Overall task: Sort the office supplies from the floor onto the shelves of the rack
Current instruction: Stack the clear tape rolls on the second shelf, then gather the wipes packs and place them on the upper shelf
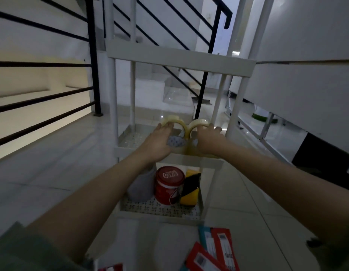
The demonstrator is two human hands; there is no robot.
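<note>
A white plastic rack [181,57] stands on the tiled floor in front of me. On its middle shelf [128,141] two rolls of clear tape stand on edge, side by side. My left hand [160,139] holds the left tape roll [174,120], fingers over its rim. My right hand [207,139] holds the right tape roll [199,123] the same way. The bottom shelf carries a grey container [140,184], a red jar [168,184] and a yellow-and-black tape roll [191,186]. Red and teal packets [214,249] lie on the floor near me.
A black stair railing [93,55] and steps rise on the left, close behind the rack. A white counter or cabinet [306,85] overhangs on the right with metal legs under it. Another red packet [111,267] lies at the bottom edge.
</note>
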